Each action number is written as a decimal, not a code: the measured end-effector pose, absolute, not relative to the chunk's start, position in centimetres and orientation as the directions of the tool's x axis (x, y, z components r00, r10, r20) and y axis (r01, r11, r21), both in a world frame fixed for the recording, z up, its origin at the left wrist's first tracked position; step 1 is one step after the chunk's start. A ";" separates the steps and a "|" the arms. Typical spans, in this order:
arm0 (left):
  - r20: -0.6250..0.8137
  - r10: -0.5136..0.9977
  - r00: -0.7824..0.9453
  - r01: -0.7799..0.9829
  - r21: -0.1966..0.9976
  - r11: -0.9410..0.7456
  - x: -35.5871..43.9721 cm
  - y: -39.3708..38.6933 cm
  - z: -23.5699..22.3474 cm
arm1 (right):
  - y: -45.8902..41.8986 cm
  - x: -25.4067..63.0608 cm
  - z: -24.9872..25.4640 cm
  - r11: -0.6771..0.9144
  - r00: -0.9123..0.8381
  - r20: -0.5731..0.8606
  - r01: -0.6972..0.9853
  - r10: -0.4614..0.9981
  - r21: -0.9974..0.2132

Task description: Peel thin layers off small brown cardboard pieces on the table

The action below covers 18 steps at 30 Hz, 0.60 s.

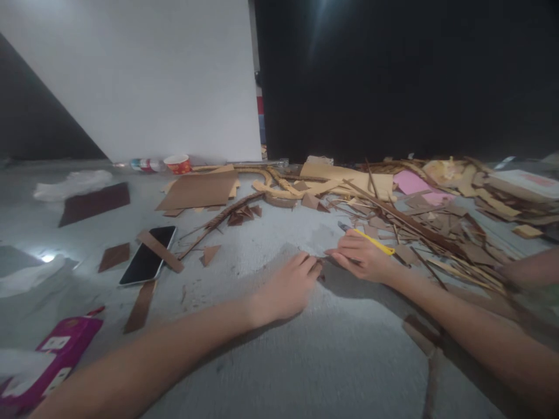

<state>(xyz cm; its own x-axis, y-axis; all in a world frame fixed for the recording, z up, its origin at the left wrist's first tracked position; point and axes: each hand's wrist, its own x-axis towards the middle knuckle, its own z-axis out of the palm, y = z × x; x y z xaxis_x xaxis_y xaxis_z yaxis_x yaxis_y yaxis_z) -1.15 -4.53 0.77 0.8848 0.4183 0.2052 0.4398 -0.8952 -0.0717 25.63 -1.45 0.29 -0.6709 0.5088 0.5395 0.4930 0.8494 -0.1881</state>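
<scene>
My left hand [294, 288] rests on the grey surface, fingers curled closed around a small brown scrap [321, 262] that is mostly hidden under the fingertips. Just to its right, my right hand [362, 256] is closed, with a yellow utility knife [373, 240] lodged between its fingers and the grey tip pointing up and left. The thumb and forefinger of that hand are pinched close beside the scrap; what is between them is too small to make out. A dark thin end [400, 259] sticks out behind the right hand.
A phone [146, 259] lies at left under a brown strip [161, 251]. Brown sheets [198, 189], a twisted branch-like form [236, 206] and a paper cup [177, 164] stand farther back. Offcuts [430, 224] crowd the right. A magenta case [65, 349] lies front left; a bare limb [533, 266] enters right.
</scene>
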 end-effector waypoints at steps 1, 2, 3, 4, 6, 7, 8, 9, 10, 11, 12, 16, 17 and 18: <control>0.205 0.417 0.886 0.438 -0.070 -0.896 -1.2 -4.5 0.7 | -1.4 25.8 0.4 0.874 -0.715 0.526 0.468 0.460 -0.130; 0.203 0.418 0.886 0.438 -0.067 -0.896 -1.2 -4.5 0.7 | -1.3 26.0 0.4 0.891 -0.752 0.507 0.446 0.422 -0.080; 0.201 0.419 0.886 0.438 -0.061 -0.897 -1.2 -4.5 0.7 | -1.3 26.0 0.4 0.902 -0.780 0.484 0.429 0.395 -0.045; 0.198 0.420 0.886 0.438 -0.055 -0.897 -1.2 -4.5 0.7 | -1.2 26.0 0.3 0.908 -0.800 0.464 0.418 0.381 -0.024; 0.194 0.426 0.884 0.442 -0.047 -0.896 -1.2 -4.4 0.7 | -1.0 25.9 0.0 0.911 -0.815 0.438 0.412 0.378 -0.019; 0.192 0.427 0.883 0.443 -0.049 -0.895 -1.2 -4.4 0.7 | -1.0 25.8 -0.1 0.910 -0.817 0.431 0.413 0.384 -0.028; 0.190 0.425 0.885 0.442 -0.054 -0.895 -1.3 -4.4 0.7 | -0.9 25.8 -0.2 0.909 -0.815 0.428 0.415 0.390 -0.039; 0.191 0.424 0.885 0.442 -0.059 -0.895 -1.3 -4.5 0.7 | -0.9 25.7 -0.3 0.908 -0.813 0.429 0.415 0.394 -0.048; 0.194 0.423 0.885 0.442 -0.065 -0.895 -1.3 -4.5 0.7 | -0.9 25.7 -0.4 0.909 -0.811 0.432 0.414 0.394 -0.053; 0.196 0.422 0.885 0.442 -0.071 -0.894 -1.3 -4.5 0.7 | -0.9 25.7 -0.5 0.910 -0.808 0.439 0.411 0.393 -0.058; 0.198 0.421 0.885 0.442 -0.075 -0.894 -1.3 -4.5 0.7 | -0.9 25.7 -0.5 0.910 -0.802 0.448 0.410 0.394 -0.066; 0.207 0.440 0.874 0.463 -0.077 -0.883 -1.3 -4.6 0.8 | -1.2 25.5 -0.3 0.900 -0.772 0.469 0.411 0.429 -0.147; 0.207 0.449 0.869 0.472 -0.080 -0.878 -1.3 -4.6 0.8 | -1.3 25.4 -0.2 0.898 -0.769 0.466 0.405 0.437 -0.172; 0.206 0.458 0.865 0.482 -0.084 -0.872 -1.3 -4.7 0.9 | -1.5 25.3 -0.1 0.896 -0.770 0.461 0.398 0.442 -0.196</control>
